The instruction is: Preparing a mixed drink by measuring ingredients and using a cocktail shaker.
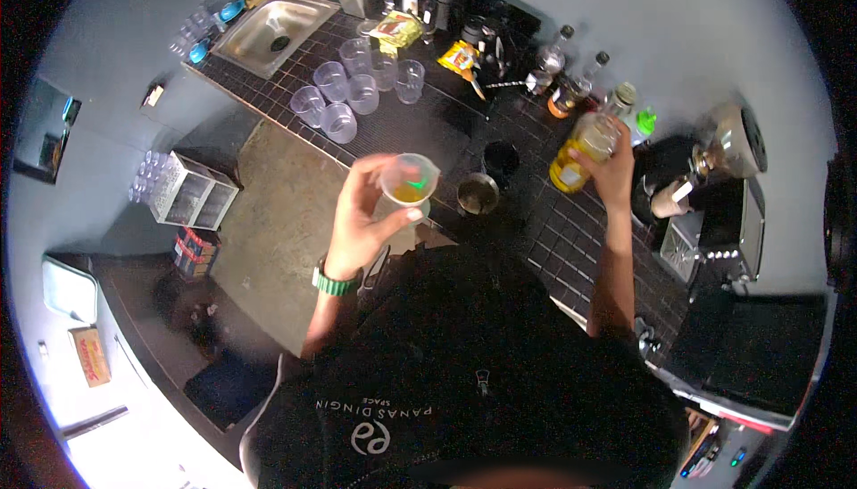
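Observation:
My left hand [353,225] is wrapped round a clear plastic cup [411,172], held up over the near edge of the counter. A little yellow liquid shows in the cup's bottom. Off to the right, my right hand [614,170] grips a clear bottle [571,160] with yellow on its lower part; whether that is liquid or a label, I cannot tell. Whether the bottle rests on the counter is also unclear. Between my hands stand a metal cup [478,193] and a dark round container [500,160].
Several clear plastic cups [362,94] stand on the black tiled counter [558,237]. A steel sink [268,32] lies at the far left. Along the back are a yellow packet [461,58] and bottles [552,58]. A coffee grinder [736,139] and an espresso machine [725,230] stand right.

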A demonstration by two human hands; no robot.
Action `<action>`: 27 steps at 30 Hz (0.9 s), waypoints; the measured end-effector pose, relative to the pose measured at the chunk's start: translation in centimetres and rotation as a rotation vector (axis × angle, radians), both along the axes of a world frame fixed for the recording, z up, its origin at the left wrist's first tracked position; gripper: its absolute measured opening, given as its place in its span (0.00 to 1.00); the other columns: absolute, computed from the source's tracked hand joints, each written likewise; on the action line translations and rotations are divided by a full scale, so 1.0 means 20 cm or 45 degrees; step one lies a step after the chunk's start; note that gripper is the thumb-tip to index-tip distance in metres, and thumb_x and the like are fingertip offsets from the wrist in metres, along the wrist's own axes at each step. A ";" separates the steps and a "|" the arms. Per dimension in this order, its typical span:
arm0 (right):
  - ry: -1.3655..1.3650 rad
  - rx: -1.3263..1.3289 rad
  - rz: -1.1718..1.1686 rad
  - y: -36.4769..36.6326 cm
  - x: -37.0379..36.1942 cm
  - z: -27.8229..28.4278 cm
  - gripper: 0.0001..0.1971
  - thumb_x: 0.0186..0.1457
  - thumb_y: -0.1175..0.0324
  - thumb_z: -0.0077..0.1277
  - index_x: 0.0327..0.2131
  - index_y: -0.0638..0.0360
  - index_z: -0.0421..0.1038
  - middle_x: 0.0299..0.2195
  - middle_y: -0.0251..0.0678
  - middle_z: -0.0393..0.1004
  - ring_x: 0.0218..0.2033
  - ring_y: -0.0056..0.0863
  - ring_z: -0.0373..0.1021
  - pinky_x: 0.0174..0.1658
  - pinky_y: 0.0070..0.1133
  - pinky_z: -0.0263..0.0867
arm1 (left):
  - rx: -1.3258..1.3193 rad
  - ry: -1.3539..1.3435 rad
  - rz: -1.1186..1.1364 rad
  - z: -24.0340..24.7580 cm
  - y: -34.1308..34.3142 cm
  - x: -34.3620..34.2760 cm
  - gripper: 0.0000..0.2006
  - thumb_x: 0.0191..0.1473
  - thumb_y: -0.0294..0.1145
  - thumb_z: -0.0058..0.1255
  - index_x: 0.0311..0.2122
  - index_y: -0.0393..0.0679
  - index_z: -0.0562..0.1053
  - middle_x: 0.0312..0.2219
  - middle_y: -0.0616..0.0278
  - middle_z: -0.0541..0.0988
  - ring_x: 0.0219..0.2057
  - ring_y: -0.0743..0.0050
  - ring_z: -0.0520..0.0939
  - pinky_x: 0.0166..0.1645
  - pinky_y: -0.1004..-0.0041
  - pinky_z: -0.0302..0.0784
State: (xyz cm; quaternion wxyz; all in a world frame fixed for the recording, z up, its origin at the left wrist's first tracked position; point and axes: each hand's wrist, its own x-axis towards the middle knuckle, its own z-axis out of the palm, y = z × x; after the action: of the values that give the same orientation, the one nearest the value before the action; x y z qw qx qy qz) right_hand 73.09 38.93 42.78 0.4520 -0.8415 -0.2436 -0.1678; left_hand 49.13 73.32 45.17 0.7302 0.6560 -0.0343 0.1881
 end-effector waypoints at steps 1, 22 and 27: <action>-0.008 0.004 -0.041 0.00 0.04 -0.07 0.42 0.37 0.65 0.76 0.56 0.58 0.62 0.48 0.39 0.75 0.49 0.30 0.72 0.55 0.27 0.67 | 0.028 0.044 0.031 0.01 -0.02 -0.02 0.35 0.43 0.18 0.68 0.57 0.42 0.63 0.51 0.55 0.76 0.55 0.64 0.75 0.61 0.64 0.70; 0.228 0.439 -0.119 0.18 0.40 -0.85 0.52 0.39 0.63 0.74 0.64 0.63 0.49 0.57 0.47 0.67 0.58 0.39 0.66 0.60 0.30 0.61 | 0.258 0.273 0.428 -0.32 -0.38 -0.22 0.33 0.44 0.14 0.66 0.54 0.42 0.61 0.49 0.58 0.71 0.52 0.68 0.76 0.58 0.67 0.74; 0.184 0.307 -0.242 -0.13 0.08 -1.25 0.34 0.55 0.65 0.64 0.60 0.64 0.60 0.56 0.45 0.66 0.56 0.37 0.66 0.59 0.31 0.62 | 0.236 0.204 0.407 -0.44 -0.44 -0.09 0.33 0.45 0.13 0.65 0.54 0.41 0.61 0.49 0.56 0.72 0.52 0.66 0.76 0.58 0.66 0.73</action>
State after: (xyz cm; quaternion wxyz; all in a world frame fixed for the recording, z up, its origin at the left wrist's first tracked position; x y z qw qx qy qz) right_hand 74.77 36.29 17.88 0.5480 -0.8105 -0.1078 -0.1767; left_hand 47.32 64.61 36.43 0.6279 0.7304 0.1111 0.2449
